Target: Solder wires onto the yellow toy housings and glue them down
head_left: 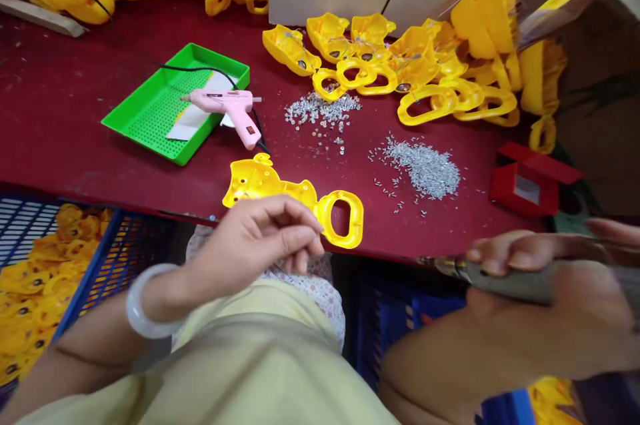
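My left hand [255,241] grips a yellow moulded plastic piece [267,183] with an oval ring handle [340,218], holding it just above the near table edge. A translucent white bangle [150,301] circles that wrist. My right hand [550,278] is wrapped around a grey-green handheld rotary tool [510,281], whose metal tip [443,267] points left toward the yellow piece. The tip stays apart from the piece, with a gap between them.
On the dark red table are a pink glue gun [225,108] in a green tray [175,101], two heaps of small silver beads [423,168], piled yellow pieces [400,71], and a red box [530,181]. Blue crates [120,258] with yellow pieces stand below the edge.
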`<state>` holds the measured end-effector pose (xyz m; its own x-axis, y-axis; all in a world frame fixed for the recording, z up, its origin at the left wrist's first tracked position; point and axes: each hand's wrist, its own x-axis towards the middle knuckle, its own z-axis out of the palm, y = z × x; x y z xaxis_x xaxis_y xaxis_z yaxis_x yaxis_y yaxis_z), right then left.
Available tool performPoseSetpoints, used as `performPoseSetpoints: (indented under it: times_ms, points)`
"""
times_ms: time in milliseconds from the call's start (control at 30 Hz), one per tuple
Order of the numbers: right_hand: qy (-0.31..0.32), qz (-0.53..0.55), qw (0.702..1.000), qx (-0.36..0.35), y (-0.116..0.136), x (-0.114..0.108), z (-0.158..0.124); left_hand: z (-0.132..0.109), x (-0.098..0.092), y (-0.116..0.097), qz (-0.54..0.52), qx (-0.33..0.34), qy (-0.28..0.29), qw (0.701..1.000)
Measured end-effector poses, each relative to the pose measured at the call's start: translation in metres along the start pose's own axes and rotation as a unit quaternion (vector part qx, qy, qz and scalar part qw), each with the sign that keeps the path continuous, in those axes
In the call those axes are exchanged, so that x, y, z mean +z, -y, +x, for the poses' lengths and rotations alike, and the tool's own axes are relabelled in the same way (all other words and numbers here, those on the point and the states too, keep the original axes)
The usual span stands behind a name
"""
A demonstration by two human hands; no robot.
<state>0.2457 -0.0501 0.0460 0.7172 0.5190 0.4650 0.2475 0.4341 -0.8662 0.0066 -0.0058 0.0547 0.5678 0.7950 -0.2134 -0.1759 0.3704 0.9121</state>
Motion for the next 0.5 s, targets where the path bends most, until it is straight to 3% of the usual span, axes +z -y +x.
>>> performPoseSetpoints:
  times_ms: [133,233,300,400,500]
  points:
    - [0.138,0.107,0.984,0.027,0.015,0.002,-0.007,-0.015,0.009,0.044,-0.206,-0.069,0.0,0.976]
    - [0.269,0.119,0.95,0.106,0.029,-0.001,-0.008,-0.014,0.01,0.061,-0.251,-0.102,-0.035,0.962]
    - [0.332,0.111,0.93,0.111,0.041,0.007,-0.009,-0.014,0.008,0.067,-0.255,-0.11,-0.058,0.959]
    - [0.366,0.124,0.919,0.077,0.056,0.031,-0.015,-0.014,0.005,0.073,-0.249,-0.111,-0.07,0.959]
    - [0.35,0.111,0.927,0.071,0.063,0.05,-0.029,-0.014,0.003,0.078,-0.247,-0.113,-0.069,0.96]
